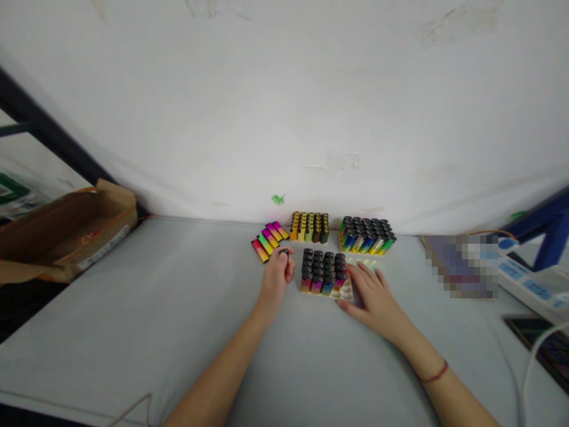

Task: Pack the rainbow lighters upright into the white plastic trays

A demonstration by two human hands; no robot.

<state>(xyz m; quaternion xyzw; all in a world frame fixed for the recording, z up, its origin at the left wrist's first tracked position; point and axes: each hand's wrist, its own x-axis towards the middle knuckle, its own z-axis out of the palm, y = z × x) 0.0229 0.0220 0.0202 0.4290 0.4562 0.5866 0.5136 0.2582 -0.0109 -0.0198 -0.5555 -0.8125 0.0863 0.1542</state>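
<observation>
My left hand [279, 277] is closed in a fist, thumb uppermost, just left of a pale tray [345, 292]. A black lighter top [283, 252] sticks out above the fist; the rest of it is hidden by the fingers. In the tray stand rows of black-topped lighters [317, 271] with coloured bodies, and bare sockets show at its right side. My right hand [376, 299] lies with fingers spread at the tray's right edge, thumb at the front corner and index finger beside the lighters. Whether it presses on the tray, I cannot tell.
Several colourful lighter cases [269, 238] lie loose behind my left hand. Two more full trays stand by the wall, one of yellow-topped cases [310, 226], one of black-topped lighters [368, 234]. A cardboard box [66, 228] sits left; a power strip [528, 284] and a phone [540, 344] right.
</observation>
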